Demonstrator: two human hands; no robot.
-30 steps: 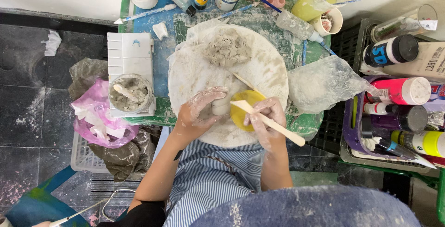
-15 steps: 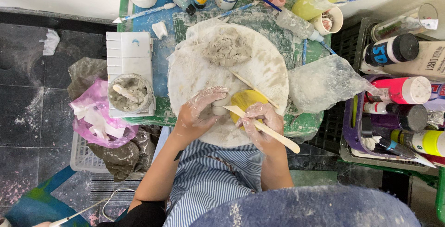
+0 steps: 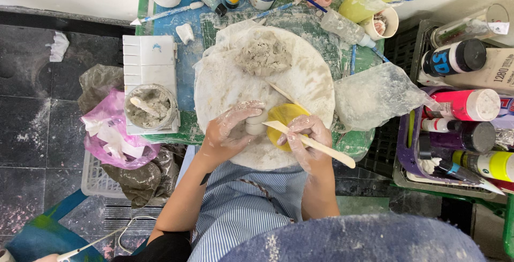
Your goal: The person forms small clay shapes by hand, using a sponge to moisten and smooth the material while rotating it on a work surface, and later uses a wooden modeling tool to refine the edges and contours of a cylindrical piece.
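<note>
My left hand (image 3: 227,133): grip curled around small clay piece (image 3: 256,123) on the round board (image 3: 225,85) | my right hand (image 3: 305,136): grip closed on wooden modelling stick (image 3: 316,145), over yellow sponge (image 3: 284,116) beside the piece | clay lump (image 3: 264,53) at board's far edge

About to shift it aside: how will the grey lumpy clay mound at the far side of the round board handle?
The grey clay mound looks dense, so probably heavy. Its lumpy surface suggests it may dent or crumble. It sits broad on the round white board, unlikely to roll.
</note>
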